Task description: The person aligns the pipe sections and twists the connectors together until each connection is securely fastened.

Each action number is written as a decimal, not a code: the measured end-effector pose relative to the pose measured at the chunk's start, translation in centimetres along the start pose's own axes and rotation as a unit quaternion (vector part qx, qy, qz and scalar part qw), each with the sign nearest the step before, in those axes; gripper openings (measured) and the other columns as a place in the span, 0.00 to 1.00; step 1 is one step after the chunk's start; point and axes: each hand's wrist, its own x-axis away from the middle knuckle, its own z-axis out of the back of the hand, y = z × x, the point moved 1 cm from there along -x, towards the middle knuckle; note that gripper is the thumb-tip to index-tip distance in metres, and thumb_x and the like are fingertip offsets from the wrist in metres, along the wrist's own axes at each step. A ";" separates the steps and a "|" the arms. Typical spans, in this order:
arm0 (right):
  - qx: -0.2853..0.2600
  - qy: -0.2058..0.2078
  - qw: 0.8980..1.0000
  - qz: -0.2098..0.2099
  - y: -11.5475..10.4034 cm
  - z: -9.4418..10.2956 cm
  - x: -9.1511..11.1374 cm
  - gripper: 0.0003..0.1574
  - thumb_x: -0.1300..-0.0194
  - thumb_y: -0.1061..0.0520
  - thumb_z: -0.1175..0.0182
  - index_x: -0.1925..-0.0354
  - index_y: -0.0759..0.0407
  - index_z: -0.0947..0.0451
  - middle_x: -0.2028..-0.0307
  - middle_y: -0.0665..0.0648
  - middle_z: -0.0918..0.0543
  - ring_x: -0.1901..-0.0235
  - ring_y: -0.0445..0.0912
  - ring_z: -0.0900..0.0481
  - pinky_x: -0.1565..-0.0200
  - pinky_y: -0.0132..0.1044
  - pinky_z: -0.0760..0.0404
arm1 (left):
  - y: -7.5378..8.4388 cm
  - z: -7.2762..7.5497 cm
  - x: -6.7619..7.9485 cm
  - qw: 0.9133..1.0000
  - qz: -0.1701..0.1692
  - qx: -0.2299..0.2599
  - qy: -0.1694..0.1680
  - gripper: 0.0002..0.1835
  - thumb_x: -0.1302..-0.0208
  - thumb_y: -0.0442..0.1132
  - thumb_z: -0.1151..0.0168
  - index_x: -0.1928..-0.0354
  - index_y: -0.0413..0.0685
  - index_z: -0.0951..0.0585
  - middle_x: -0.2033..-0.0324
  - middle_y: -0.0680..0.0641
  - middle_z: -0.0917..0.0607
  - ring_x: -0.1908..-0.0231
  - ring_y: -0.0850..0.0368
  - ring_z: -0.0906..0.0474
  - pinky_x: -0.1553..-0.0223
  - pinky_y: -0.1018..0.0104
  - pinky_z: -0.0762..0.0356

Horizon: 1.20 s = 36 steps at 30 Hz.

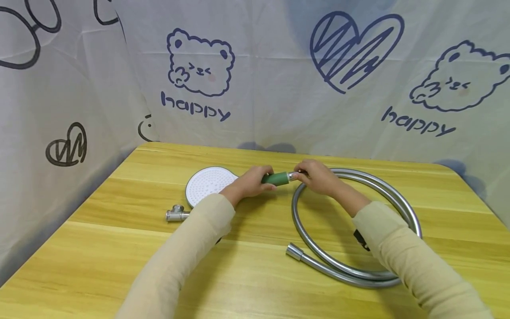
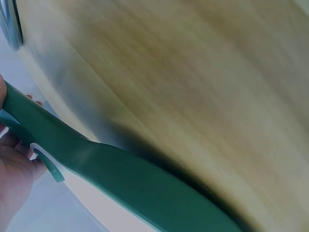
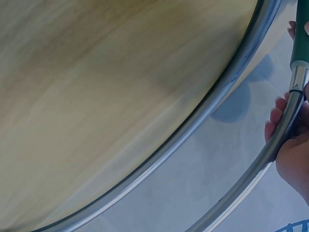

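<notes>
My left hand point(image 1: 251, 180) grips the green handle of a shower head point(image 1: 211, 184), whose white round face points up at the left. The green back of the shower head point(image 2: 130, 183) fills the lower part of the left wrist view. At the handle's end, my right hand point(image 1: 317, 177) holds the metal end of a silver shower hose point(image 1: 398, 201). In the right wrist view the hose's metal fitting point(image 3: 298, 79) meets the handle's end, with fingers curled round the hose just below. Whether the two are threaded together cannot be told.
A chrome valve fitting point(image 1: 176, 214) lies left of my left forearm, partly hidden by the sleeve. The hose's free end nut point(image 1: 295, 251) rests on the wooden table point(image 1: 247, 274) in front of the coil. A printed cloth point(image 1: 275, 102) hangs behind the table.
</notes>
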 end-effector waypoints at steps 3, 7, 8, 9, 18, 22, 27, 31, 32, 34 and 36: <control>-0.001 -0.014 1.000 -0.024 -0.7 0.3 0.0 0.15 0.33 0.56 0.45 0.58 0.68 0.22 0.65 0.62 0.20 0.68 0.49 0.25 0.65 0.42 0.25 | 0.1 0.1 0.0 1.000 0.001 -0.001 0.001 0.17 0.39 0.40 0.38 0.53 0.38 0.25 0.60 0.40 0.19 0.65 0.53 0.27 0.59 0.62 0.28; 0.007 -0.016 0.999 -0.034 -0.8 0.4 0.0 0.14 0.38 0.58 0.40 0.56 0.67 0.24 0.63 0.62 0.20 0.65 0.50 0.24 0.62 0.44 0.24 | 0.2 0.3 0.0 1.000 0.000 -0.003 0.000 0.17 0.39 0.40 0.38 0.53 0.38 0.25 0.60 0.40 0.19 0.65 0.53 0.27 0.58 0.61 0.28; 0.009 -0.014 0.999 -0.035 -0.8 0.4 0.0 0.15 0.39 0.59 0.39 0.56 0.67 0.25 0.63 0.62 0.20 0.65 0.50 0.24 0.62 0.44 0.24 | 0.2 0.3 0.0 1.000 -0.001 -0.005 0.000 0.17 0.39 0.40 0.38 0.53 0.37 0.25 0.60 0.40 0.19 0.65 0.53 0.27 0.58 0.61 0.28; 0.010 -0.012 0.999 -0.036 -0.8 0.4 0.0 0.15 0.40 0.60 0.38 0.57 0.67 0.25 0.63 0.62 0.20 0.65 0.50 0.24 0.62 0.44 0.25 | 0.2 0.3 0.0 1.000 -0.002 -0.005 0.000 0.17 0.39 0.40 0.38 0.53 0.37 0.25 0.60 0.40 0.19 0.65 0.53 0.26 0.58 0.61 0.28; 0.001 0.003 1.000 -0.027 -0.8 0.4 0.2 0.11 0.43 0.63 0.36 0.63 0.64 0.27 0.66 0.61 0.21 0.65 0.51 0.24 0.63 0.44 0.24 | 0.1 0.3 0.1 1.000 -0.001 -0.004 0.000 0.17 0.40 0.40 0.38 0.52 0.37 0.25 0.60 0.40 0.18 0.65 0.52 0.26 0.58 0.61 0.28; -0.001 0.002 1.000 -0.031 -0.8 0.4 0.2 0.11 0.43 0.63 0.36 0.62 0.64 0.27 0.65 0.61 0.20 0.65 0.51 0.24 0.62 0.44 0.24 | 0.2 0.4 0.1 1.000 -0.003 -0.006 0.000 0.17 0.40 0.40 0.38 0.53 0.37 0.25 0.61 0.40 0.19 0.65 0.53 0.26 0.59 0.61 0.28; 0.003 0.001 0.999 -0.035 -0.9 0.4 0.2 0.11 0.42 0.61 0.37 0.62 0.64 0.26 0.64 0.61 0.20 0.64 0.51 0.23 0.61 0.45 0.23 | 0.2 0.5 0.1 1.000 -0.004 -0.007 0.000 0.17 0.40 0.40 0.37 0.53 0.37 0.25 0.60 0.40 0.18 0.65 0.52 0.26 0.58 0.61 0.28; 0.007 -0.004 0.999 -0.036 -1.0 0.4 0.2 0.11 0.41 0.60 0.38 0.61 0.65 0.25 0.64 0.61 0.20 0.64 0.51 0.23 0.61 0.44 0.23 | 0.1 0.5 0.2 1.000 -0.006 -0.007 0.001 0.17 0.40 0.40 0.37 0.53 0.37 0.24 0.61 0.40 0.18 0.65 0.52 0.26 0.58 0.61 0.28; 0.009 -0.006 0.999 -0.035 -1.0 0.4 0.2 0.11 0.40 0.59 0.38 0.61 0.65 0.25 0.64 0.61 0.20 0.64 0.50 0.23 0.61 0.44 0.23 | 0.1 0.5 0.2 1.000 -0.007 -0.008 0.001 0.17 0.40 0.40 0.37 0.53 0.37 0.24 0.61 0.40 0.18 0.65 0.52 0.26 0.58 0.61 0.28; 0.012 -0.008 0.999 -0.034 -1.0 0.4 0.2 0.10 0.40 0.59 0.39 0.62 0.66 0.24 0.64 0.61 0.21 0.65 0.50 0.24 0.62 0.43 0.24 | 0.1 0.5 0.2 1.000 -0.008 -0.010 0.001 0.17 0.40 0.40 0.37 0.54 0.37 0.24 0.61 0.40 0.18 0.65 0.53 0.26 0.58 0.61 0.28; 0.019 -0.010 0.999 -0.032 -1.0 0.4 0.1 0.10 0.39 0.59 0.40 0.62 0.66 0.24 0.65 0.61 0.21 0.67 0.49 0.25 0.64 0.42 0.25 | 0.1 0.5 0.2 1.000 -0.009 -0.011 0.002 0.17 0.40 0.40 0.37 0.54 0.37 0.25 0.61 0.40 0.18 0.65 0.52 0.26 0.58 0.61 0.28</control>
